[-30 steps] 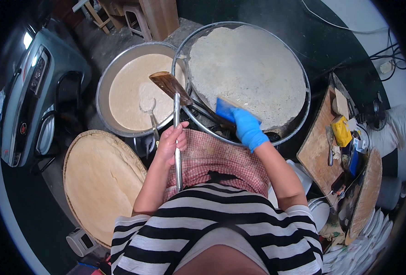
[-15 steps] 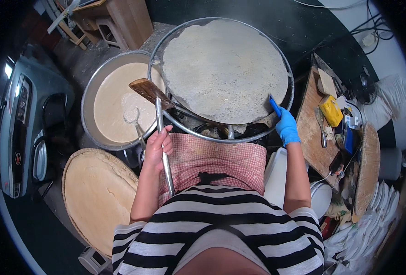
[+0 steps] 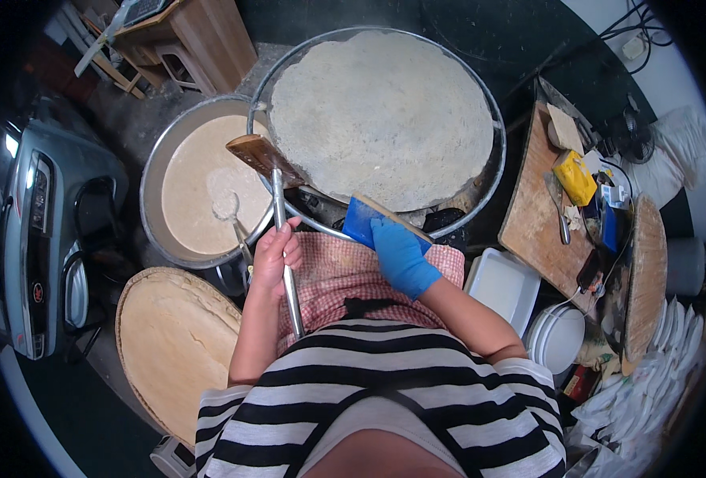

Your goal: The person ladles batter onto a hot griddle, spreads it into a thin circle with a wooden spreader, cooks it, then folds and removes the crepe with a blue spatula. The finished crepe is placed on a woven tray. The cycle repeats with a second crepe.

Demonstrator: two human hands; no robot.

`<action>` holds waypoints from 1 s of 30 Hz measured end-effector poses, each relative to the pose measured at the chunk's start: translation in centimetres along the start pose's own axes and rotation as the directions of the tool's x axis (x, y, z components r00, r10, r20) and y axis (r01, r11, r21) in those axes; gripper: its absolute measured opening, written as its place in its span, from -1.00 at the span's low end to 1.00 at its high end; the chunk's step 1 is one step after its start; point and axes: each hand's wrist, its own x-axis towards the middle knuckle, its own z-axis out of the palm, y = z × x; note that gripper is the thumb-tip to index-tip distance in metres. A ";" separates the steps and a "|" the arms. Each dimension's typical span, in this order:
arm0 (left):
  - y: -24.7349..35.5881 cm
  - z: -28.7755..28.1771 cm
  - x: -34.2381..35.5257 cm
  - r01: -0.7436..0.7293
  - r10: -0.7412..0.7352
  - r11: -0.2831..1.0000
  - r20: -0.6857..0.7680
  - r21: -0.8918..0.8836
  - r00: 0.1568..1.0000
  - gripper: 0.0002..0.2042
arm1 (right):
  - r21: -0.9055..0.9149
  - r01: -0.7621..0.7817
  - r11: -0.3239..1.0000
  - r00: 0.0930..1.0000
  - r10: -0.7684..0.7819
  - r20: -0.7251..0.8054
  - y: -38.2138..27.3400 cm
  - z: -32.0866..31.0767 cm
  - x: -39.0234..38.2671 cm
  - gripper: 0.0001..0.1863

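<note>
Blue scraper (image 3: 361, 221) is hanging by the near edge of the batter sheet (image 3: 381, 119), my gloved right hand (image 3: 402, 255) pinching its flat body; it is looking light and stiff, so I'm judging that broad face the surest hold. My bare left hand (image 3: 275, 259) is gripping a metal-handled wooden spreader (image 3: 278, 195), probably blade-heavy.
</note>
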 end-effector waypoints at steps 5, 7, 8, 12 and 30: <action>0.5 -0.4 -0.6 -0.025 0.024 0.999 -0.026 -0.027 0.999 -0.79 | 0.053 -0.002 0.999 1.000 0.001 0.021 2.8 -3.7 3.2 -0.58; 0.5 -0.5 -0.7 -0.018 0.017 1.000 -0.042 -0.025 0.999 -0.79 | 0.028 -0.025 0.999 0.999 0.025 0.021 3.3 -4.8 5.7 -0.58; 0.5 -0.5 -0.7 -0.018 0.017 1.000 -0.046 -0.023 0.999 -0.79 | 0.009 -0.045 0.999 0.999 0.045 -0.001 3.2 -5.0 6.3 -0.58; 0.3 -0.3 -0.6 -0.016 0.015 1.000 -0.043 -0.013 0.999 -0.78 | 0.061 0.089 0.994 0.987 -0.096 0.130 2.0 -4.3 5.6 -0.59; 0.8 -1.6 2.4 -0.140 0.148 0.988 -0.158 0.060 0.976 -0.81 | -0.126 -0.266 0.956 0.949 0.237 -0.206 20.5 -8.6 4.5 -0.58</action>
